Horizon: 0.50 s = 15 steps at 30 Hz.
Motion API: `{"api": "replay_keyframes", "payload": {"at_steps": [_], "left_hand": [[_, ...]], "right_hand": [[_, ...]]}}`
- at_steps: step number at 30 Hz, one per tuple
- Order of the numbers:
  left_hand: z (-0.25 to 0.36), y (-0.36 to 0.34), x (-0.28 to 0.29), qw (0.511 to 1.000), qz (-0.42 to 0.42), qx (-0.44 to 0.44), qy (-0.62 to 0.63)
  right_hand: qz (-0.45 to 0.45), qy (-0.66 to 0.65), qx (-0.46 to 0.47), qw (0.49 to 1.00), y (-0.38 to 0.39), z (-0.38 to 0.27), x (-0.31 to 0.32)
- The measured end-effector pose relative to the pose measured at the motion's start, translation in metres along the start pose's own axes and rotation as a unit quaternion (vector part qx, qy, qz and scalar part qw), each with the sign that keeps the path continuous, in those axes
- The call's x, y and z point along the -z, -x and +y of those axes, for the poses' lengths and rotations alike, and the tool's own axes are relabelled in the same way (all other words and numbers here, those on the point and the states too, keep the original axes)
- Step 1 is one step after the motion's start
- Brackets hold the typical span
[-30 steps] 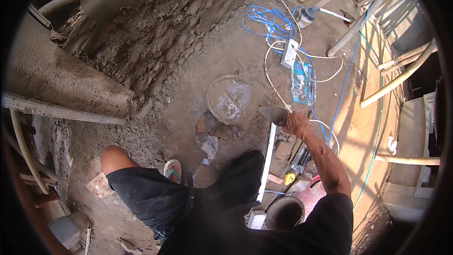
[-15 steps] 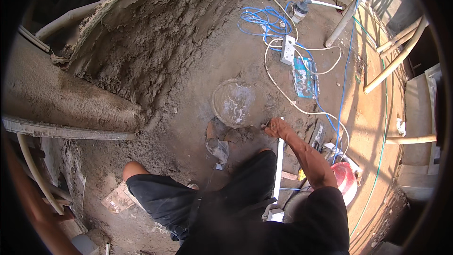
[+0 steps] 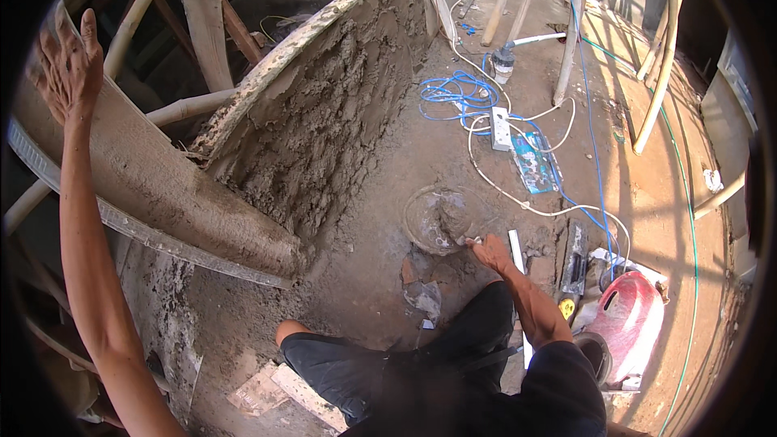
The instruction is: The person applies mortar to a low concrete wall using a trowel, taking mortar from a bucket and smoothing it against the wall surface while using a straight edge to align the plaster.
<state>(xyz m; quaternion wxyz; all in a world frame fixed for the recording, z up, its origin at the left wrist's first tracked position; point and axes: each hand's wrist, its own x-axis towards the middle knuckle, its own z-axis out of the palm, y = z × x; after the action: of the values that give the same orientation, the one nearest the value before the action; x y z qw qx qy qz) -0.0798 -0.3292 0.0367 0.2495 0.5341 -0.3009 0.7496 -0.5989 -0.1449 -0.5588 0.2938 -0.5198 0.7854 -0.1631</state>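
My right hand [image 3: 488,249] reaches down to the floor and grips a trowel [image 3: 463,231]. Its blade lies in a shallow round pan [image 3: 422,209] that holds a grey lump of mortar. My left hand [image 3: 69,65] is raised high at the far left, fingers spread, at the top of a curved wall. The wall's face [image 3: 324,113] is covered in rough wet grey plaster, and its smoother stretch [image 3: 154,186] runs under my left arm. My knees in black shorts fill the bottom of the view.
Broken brick pieces [image 3: 421,285] lie beside the pan. To the right lie a long white straightedge [image 3: 518,259], a yellow tape measure [image 3: 567,308], a red container [image 3: 631,316], a white power strip [image 3: 501,128] and coiled blue cable [image 3: 452,93]. Bamboo poles [image 3: 566,24] stand beyond.
My right hand has carried the trowel left and down into the pan. My left arm has come into view, raised to the wall top. The view has tilted up.
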Motion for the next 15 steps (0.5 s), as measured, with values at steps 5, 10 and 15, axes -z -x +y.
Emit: {"api": "replay_keyframes", "payload": {"at_steps": [5,10,15], "left_hand": [[0.011,-0.002,0.000,0.945,0.068,-0.024,0.320],[-0.037,-0.012,0.003,0.959,0.044,-0.072,0.270],[-0.036,-0.025,0.001,0.951,0.045,-0.091,0.293]], "right_hand": [[0.033,-0.124,0.078,0.989,-0.011,0.044,-0.033],[-0.062,-0.497,-0.119,0.857,0.030,-0.052,-0.010],[0.011,-0.647,-0.073,0.759,0.020,-0.056,0.031]]}}
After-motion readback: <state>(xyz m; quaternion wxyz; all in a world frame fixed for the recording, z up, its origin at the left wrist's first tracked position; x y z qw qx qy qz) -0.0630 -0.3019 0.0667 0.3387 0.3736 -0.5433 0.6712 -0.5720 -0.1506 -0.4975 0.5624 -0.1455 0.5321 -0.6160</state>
